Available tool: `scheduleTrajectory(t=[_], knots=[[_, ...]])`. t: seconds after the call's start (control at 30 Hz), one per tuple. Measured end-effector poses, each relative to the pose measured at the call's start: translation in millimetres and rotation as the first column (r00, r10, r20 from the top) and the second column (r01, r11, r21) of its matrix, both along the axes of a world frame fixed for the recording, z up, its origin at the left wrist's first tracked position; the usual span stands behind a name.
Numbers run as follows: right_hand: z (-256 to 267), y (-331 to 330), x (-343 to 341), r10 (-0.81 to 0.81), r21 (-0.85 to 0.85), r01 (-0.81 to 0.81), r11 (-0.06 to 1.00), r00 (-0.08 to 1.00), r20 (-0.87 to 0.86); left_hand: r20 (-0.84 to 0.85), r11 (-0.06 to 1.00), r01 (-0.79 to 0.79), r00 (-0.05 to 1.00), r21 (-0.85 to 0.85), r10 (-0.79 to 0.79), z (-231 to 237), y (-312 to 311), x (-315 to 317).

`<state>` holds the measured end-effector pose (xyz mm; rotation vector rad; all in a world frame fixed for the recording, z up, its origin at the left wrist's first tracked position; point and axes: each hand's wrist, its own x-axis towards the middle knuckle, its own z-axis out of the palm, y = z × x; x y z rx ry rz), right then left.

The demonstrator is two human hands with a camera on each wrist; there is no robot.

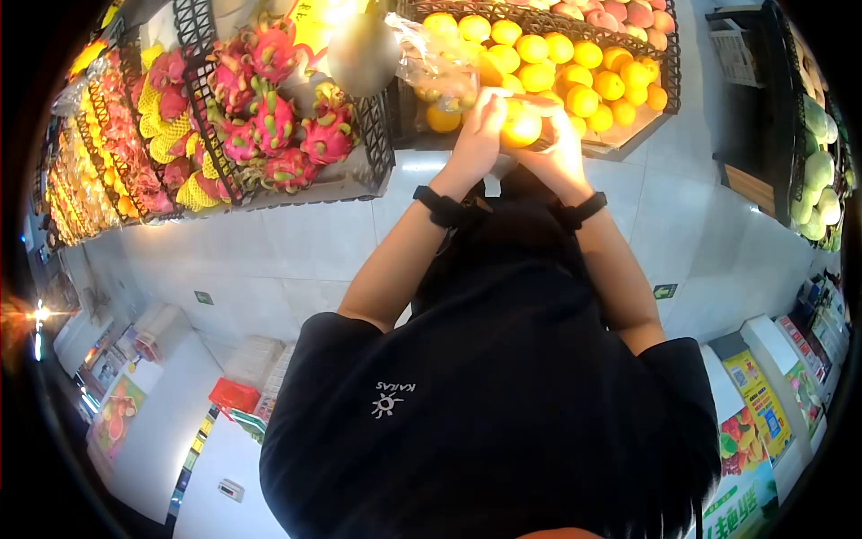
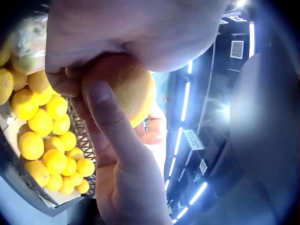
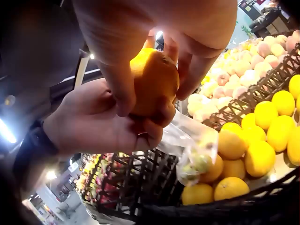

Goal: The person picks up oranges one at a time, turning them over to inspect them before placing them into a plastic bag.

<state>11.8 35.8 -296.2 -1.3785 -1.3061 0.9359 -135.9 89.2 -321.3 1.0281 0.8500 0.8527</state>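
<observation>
An orange (image 1: 521,124) is held between both hands in front of the fruit stand. My left hand (image 1: 482,135) has its fingers curled against one side of it; in the right wrist view the left hand (image 3: 101,119) grips it from below. On the other side, my right hand (image 1: 558,154) grips the same orange, and in the left wrist view the right hand's thumb (image 2: 110,115) lies across the peel. A clear plastic bag (image 3: 190,161) with greenish fruit inside is close behind the left fingers, over the loose oranges (image 3: 260,157).
More oranges (image 1: 584,81) fill the crate just beyond the hands, with peaches (image 1: 633,13) behind. Dragon fruit (image 1: 269,117) lie in a black-sided crate (image 1: 373,135) on the left. Green melons (image 1: 817,171) stand on a shelf at the far right. Tiled floor (image 1: 305,238) runs below.
</observation>
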Motion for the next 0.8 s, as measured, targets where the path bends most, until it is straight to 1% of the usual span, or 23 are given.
scheduleTrajectory(t=[0.03, 0.07, 0.1, 0.17, 0.2, 0.23, 0.27, 0.3, 0.33, 0.37, 0.4, 0.43, 0.47, 0.5, 0.53, 0.57, 0.6, 0.63, 0.67, 0.7, 0.73, 0.77, 0.8], knots=[[-5, -1, 2, -0.018, -0.077, 0.019, 0.997, 1.0, 0.013, 0.034, 0.993, -0.023, 0.999, -0.112, 0.027, -11, -1, 4], [-8, 1, 4, -0.009, -0.104, 0.02, 0.994, 0.995, 0.1, -0.015, 0.993, -0.057, 0.998, -0.105, 0.056, -20, -4, 8], [-14, 2, 9, -0.017, -0.113, 0.029, 0.993, 0.995, 0.099, -0.017, 0.992, -0.048, 0.999, -0.114, 0.047, -31, -4, 11], [-43, 0, 15, -0.008, -0.162, 0.026, 0.986, 0.994, 0.109, 0.061, 0.944, -0.004, 0.998, -0.33, 0.025, -45, -1, 11], [-68, -2, 20, -0.014, -0.056, 0.018, 0.998, 0.997, 0.072, 0.01, 0.922, 0.017, 1.0, -0.386, -0.014, -48, 0, 11], [-77, -1, 25, -0.016, -0.061, 0.021, 0.998, 0.998, 0.068, 0.007, 0.92, 0.018, 1.0, -0.391, -0.017, -66, 1, 11], [-82, -3, 28, -0.018, -0.076, 0.034, 0.997, 0.978, 0.209, -0.091, 0.952, -0.002, 0.996, -0.307, -0.027, -97, -1, 9], [-89, -3, 32, -0.014, -0.087, 0.047, 0.995, 0.938, 0.346, -0.187, 0.976, -0.014, 0.982, -0.217, -0.027, -115, -1, 7], [-97, -1, 36, -0.003, -0.126, 0.06, 0.99, 0.911, 0.412, -0.191, 0.975, -0.016, 0.981, -0.22, -0.027, -114, 1, 4], [-105, 1, 41, -0.003, -0.127, 0.06, 0.99, 0.913, 0.408, -0.315, 0.979, -0.068, 0.949, -0.19, 0.005, -112, 3, -3], [-114, 5, 47, 0.052, -0.315, 0.11, 0.943, 0.884, 0.465, -0.438, 0.982, -0.116, 0.898, -0.151, 0.039, -110, 8, -8], [-121, 7, 52, 0.119, -0.486, 0.172, 0.857, 0.851, 0.512, -0.443, 0.982, -0.114, 0.896, -0.149, 0.037, -110, 10, -13], [-133, 8, 56, 0.109, -0.408, 0.155, 0.9, 0.825, 0.554, -0.556, 0.992, -0.09, 0.831, -0.092, 0.024, -110, 10, -17], [-148, 14, 59, 0.106, -0.408, 0.157, 0.899, 0.828, 0.551, -0.659, 0.998, -0.058, 0.752, -0.037, 0.019, -110, 10, -21], [-158, 22, 60, 0.208, -0.472, 0.108, 0.875, 0.796, 0.568, -0.73, 0.999, -0.039, 0.683, -0.02, 0.013, -96, 11, -21], [-162, 28, 61, 0.305, -0.535, 0.072, 0.842, 0.755, 0.58, -0.728, 0.999, -0.028, 0.686, -0.018, 0.006, -101, 9, -25], [-165, 31, 59, 0.305, -0.503, 0.059, 0.862, 0.732, 0.609, -0.766, 0.998, 0.064, 0.642, 0.015, -0.03, -107, 8, -28], [-183, 38, 55, 0.367, -0.644, 0.106, 0.758, 0.746, 0.555, -0.801, 0.987, 0.155, 0.596, 0.048, -0.055, -111, 8, -29], [-180, 39, 53, 0.355, -0.635, 0.098, 0.766, 0.759, 0.546, -0.821, 0.979, 0.202, 0.559, 0.002, -0.114, -102, 11, -27], [-176, 38, 54, 0.342, -0.625, 0.091, 0.775, 0.772, 0.536, -0.801, 0.981, 0.185, 0.579, -0.054, -0.153, -97, 12, -24], [-179, 32, 60, 0.317, -0.591, 0.059, 0.804, 0.799, 0.511, -0.751, 0.988, 0.15, 0.648, -0.032, -0.123, -104, 11, -25], [-152, 32, 70, 0.321, -0.649, 0.043, 0.76, 0.843, 0.432, -0.698, 0.994, 0.108, 0.71, -0.016, -0.088, -111, 9, -28], [-138, 24, 79, 0.295, -0.639, 0.105, 0.762, 0.822, 0.487, -0.695, 0.994, 0.11, 0.714, -0.012, -0.087, -118, 7, -31]])
